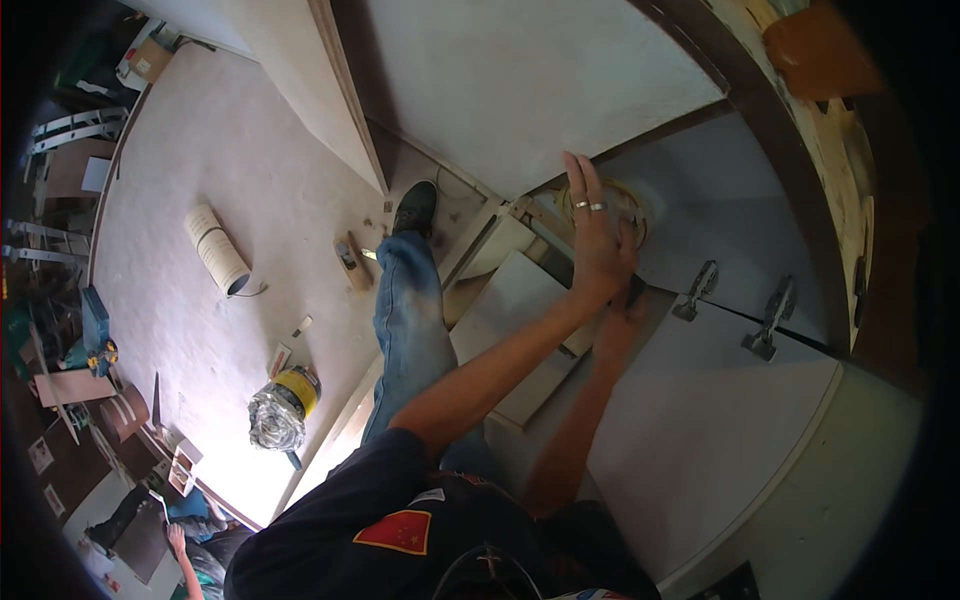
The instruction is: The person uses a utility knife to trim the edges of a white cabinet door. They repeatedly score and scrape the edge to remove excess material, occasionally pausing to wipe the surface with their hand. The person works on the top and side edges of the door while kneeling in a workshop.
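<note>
My left hand, with rings on it, reaches up by the lower edge of a large pale panel; two fingers are stretched out against that edge. Just below it, my right hand is closed round a small dark thing, mostly hidden by the fingers. Behind the left hand, a yellowish coil lies in the cabinet recess. To the right of my hands, a pale door panel carries two metal hinges, a nearer hinge and a farther-right hinge.
A pale board lies below my forearms. On the left surface are a tied cylindrical roll, a small wooden block-like tool and a plastic-wrapped yellow-and-black container. Another person's hand shows at lower left.
</note>
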A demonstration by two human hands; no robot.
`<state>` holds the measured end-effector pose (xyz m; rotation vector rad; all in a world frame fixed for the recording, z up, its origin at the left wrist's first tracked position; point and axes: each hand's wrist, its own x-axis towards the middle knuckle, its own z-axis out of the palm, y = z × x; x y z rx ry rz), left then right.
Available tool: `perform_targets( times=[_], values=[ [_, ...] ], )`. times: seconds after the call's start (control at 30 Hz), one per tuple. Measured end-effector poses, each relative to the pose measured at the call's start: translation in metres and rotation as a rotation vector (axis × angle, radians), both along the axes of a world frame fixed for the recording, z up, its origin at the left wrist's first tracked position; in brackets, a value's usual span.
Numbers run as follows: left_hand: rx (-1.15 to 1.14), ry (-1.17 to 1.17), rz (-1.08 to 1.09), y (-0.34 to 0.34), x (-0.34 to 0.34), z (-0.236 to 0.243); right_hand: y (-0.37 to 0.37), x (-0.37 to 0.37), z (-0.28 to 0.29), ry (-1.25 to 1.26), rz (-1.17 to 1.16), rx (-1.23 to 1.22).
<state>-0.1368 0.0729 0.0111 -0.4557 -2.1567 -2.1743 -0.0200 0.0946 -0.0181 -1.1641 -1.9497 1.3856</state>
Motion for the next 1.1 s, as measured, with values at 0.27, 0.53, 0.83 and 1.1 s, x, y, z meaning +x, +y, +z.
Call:
perform_targets(
  times=[0.27, 0.53, 0.83, 1.1],
  values=[
    [-0.058, -0.106, 0.031, -0.005, 0.015, -0.03, 0.009, 0.018, -0.043, 0.015, 0.137, 0.034],
    [-0.133, -0.235, -0.139, 0.007, 0.014, -0.042, 0.001, 0.031, -0.062, -0.053, 0.127, -0.062],
    [-0.28, -0.112, -0.014, 0.013, 0.016, -0.094, -0.022, 0.014, -0.028, -0.505, 0.043, -0.025],
    [-0.412, 0.311, -0.401, -0.065, 0.034, -0.039, -0.034, -0.004, 0.032, -0.029, -0.084, -0.21]
  ],
)
